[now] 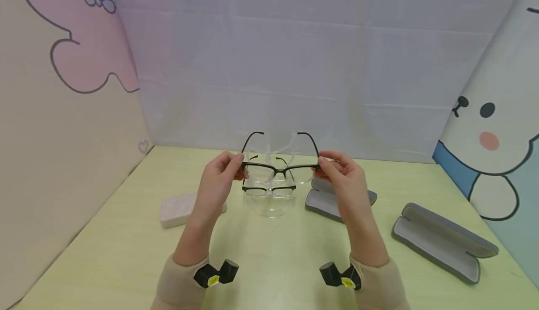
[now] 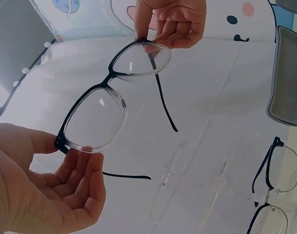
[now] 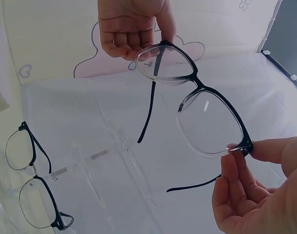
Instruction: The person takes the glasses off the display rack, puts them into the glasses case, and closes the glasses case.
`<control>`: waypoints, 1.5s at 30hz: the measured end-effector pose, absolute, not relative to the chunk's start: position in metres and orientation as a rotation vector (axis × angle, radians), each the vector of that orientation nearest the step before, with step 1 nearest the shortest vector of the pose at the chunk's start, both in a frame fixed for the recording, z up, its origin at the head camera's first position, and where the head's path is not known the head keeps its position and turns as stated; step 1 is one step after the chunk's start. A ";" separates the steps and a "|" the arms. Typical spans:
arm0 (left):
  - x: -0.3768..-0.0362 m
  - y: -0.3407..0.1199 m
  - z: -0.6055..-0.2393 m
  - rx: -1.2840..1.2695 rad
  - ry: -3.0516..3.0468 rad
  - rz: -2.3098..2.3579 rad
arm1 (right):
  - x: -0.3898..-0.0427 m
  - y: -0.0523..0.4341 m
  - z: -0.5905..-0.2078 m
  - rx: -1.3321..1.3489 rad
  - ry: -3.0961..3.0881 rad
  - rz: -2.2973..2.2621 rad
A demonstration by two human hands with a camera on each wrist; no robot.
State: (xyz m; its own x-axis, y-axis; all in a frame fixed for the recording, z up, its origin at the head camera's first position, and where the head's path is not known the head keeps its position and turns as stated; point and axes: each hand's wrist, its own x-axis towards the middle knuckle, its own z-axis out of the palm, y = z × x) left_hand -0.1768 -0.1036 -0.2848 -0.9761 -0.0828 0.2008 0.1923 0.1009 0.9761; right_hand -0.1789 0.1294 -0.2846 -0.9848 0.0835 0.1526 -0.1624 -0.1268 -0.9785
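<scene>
A pair of black-rimmed glasses [image 1: 280,169] with both temples unfolded is held up over the table, in front of a clear display stand [image 1: 271,205]. My left hand [image 1: 221,176] pinches the frame's left corner [image 2: 61,143] between thumb and fingers. At the other corner [image 3: 246,146] my right hand [image 1: 339,171] pinches it the same way. A second black pair of glasses [image 1: 269,190] rests on the stand below; it also shows in the wrist views [image 2: 272,168] [image 3: 29,151].
A closed pale case [image 1: 178,208] lies on the yellow-green table [image 1: 126,254] at the left. An open grey case [image 1: 326,200] sits behind my right hand, another open grey case [image 1: 442,242] further right. Printed walls enclose three sides.
</scene>
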 end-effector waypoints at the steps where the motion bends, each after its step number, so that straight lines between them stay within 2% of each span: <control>1: -0.178 -0.103 -0.286 -0.105 -2.166 -1.983 | -0.180 0.129 -0.285 0.074 -1.957 2.239; 17: -0.193 -0.089 -0.282 -0.025 -2.163 -2.019 | -0.190 0.138 -0.292 -0.074 -1.930 2.198; 45: -0.196 -0.087 -0.289 -0.019 -2.076 -2.121 | -0.185 0.145 -0.294 0.019 -2.038 2.146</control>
State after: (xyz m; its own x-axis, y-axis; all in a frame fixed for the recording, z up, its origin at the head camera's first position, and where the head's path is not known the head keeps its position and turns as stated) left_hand -0.1963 -0.0871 -0.2887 -0.9849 -0.1146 0.1301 0.1326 -0.0139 0.9911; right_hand -0.1848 0.1451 -0.2944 -0.9834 0.1226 0.1339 -0.1401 -0.0430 -0.9892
